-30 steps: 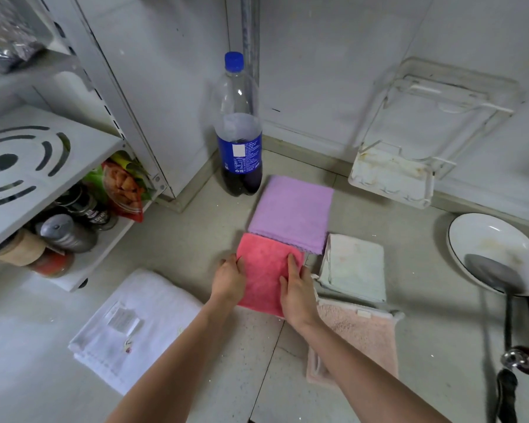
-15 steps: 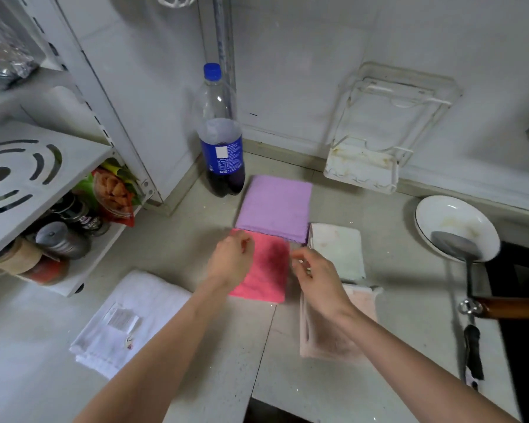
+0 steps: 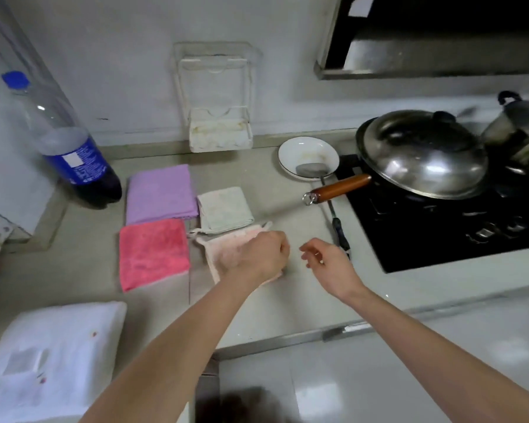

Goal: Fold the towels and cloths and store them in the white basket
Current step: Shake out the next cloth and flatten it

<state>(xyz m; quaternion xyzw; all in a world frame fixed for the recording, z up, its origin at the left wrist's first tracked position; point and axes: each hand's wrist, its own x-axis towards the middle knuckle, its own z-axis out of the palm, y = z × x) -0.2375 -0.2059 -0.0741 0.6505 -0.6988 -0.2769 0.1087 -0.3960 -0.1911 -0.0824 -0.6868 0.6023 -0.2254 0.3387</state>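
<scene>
Your hands have left the red cloth (image 3: 153,253), which now lies folded on the bench (image 3: 287,303) to their left, below the purple cloth (image 3: 161,193). That one looks done; the pale pink cloth (image 3: 223,251) seems next. Your left hand (image 3: 258,254) rests curled on it, apparently gripping its right edge. Your right hand (image 3: 327,261) hovers just beside, fingers loosely curled, holding nothing. No white basket is visible.

Left hand (image 3: 261,254) over the pale pink cloth (image 3: 226,251), right hand (image 3: 327,264) loosely curled beside it, above the counter (image 3: 287,306).
</scene>
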